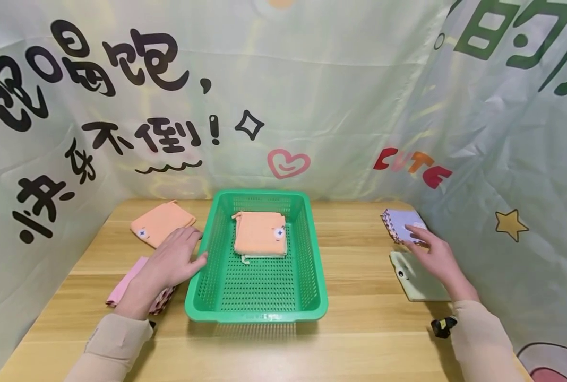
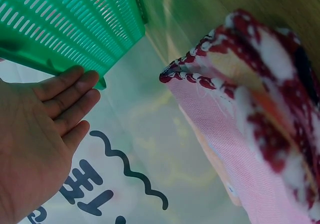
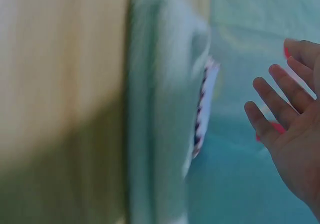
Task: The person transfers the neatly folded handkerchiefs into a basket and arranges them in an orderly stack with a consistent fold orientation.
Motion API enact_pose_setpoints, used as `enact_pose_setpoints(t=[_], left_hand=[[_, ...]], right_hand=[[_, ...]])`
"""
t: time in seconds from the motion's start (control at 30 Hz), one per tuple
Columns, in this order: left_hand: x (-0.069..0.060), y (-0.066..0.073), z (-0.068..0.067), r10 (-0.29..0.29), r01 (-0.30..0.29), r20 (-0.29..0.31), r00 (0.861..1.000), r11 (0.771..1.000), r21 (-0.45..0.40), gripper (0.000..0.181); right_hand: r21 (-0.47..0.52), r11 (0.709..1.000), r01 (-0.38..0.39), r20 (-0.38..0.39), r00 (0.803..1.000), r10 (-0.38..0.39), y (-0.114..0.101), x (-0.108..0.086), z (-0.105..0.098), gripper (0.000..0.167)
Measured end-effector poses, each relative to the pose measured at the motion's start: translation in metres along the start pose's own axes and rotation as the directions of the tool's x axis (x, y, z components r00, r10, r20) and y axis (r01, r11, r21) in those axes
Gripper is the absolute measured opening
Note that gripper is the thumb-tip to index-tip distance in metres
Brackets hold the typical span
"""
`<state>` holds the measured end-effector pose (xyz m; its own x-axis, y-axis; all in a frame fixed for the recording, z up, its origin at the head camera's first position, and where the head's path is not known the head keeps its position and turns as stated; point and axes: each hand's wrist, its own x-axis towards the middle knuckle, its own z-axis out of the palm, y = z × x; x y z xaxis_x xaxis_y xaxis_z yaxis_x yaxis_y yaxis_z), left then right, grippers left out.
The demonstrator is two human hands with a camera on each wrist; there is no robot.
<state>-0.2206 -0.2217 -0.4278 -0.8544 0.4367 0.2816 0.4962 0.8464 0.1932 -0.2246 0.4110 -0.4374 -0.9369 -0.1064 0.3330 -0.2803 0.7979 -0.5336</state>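
A green plastic basket (image 1: 256,317) stands mid-table, with a folded orange cloth (image 1: 259,233) inside on top of a pale one. My left hand (image 1: 171,260) is beside the basket's left wall, fingers extended, holding nothing; in the left wrist view the hand (image 2: 45,129) has its fingertips at the basket rim (image 2: 50,66), contact unclear. Below it lies a pink cloth (image 1: 129,281) with a patterned edge, and beyond it an orange cloth (image 1: 161,223). Over a pale green cloth (image 1: 422,281) and a lavender cloth (image 1: 398,223), my right hand (image 1: 438,260) hovers with relaxed, empty fingers.
The wooden table (image 1: 360,318) extends around the basket. A printed fabric curtain (image 1: 341,106) hangs along the back and both sides, close to the table's edges. A small black object (image 1: 442,327) is at the right wrist.
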Motion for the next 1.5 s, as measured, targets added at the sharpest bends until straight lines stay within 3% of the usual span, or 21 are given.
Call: enact_pose_setpoints(t=[0.33, 0.7, 1.13, 1.5], left_hand=[[0.000, 0.000, 0.001, 0.003, -0.003, -0.006, 1.000, 1.000, 0.008, 0.049], [0.000, 0.001, 0.001, -0.001, 0.001, -0.007, 1.000, 1.000, 0.007, 0.049], [-0.001, 0.001, 0.002, -0.003, 0.003, -0.010, 1.000, 1.000, 0.005, 0.050], [-0.001, 0.002, 0.000, 0.004, -0.004, -0.014, 1.000, 1.000, 0.009, 0.049]], right_hand=[[-0.055, 0.990, -0.127, 0.147, 0.980, 0.134, 0.035, -0.020, -0.015, 0.055], [-0.137, 0.984, -0.112, 0.265, 0.953, 0.145, 0.063, -0.030, -0.021, 0.054], [-0.142, 0.988, -0.063, 0.252, 0.963, 0.098, 0.065, -0.033, -0.019, 0.044], [-0.157, 0.984, -0.090, 0.297, 0.945, 0.134, 0.064, -0.030, -0.018, 0.050]])
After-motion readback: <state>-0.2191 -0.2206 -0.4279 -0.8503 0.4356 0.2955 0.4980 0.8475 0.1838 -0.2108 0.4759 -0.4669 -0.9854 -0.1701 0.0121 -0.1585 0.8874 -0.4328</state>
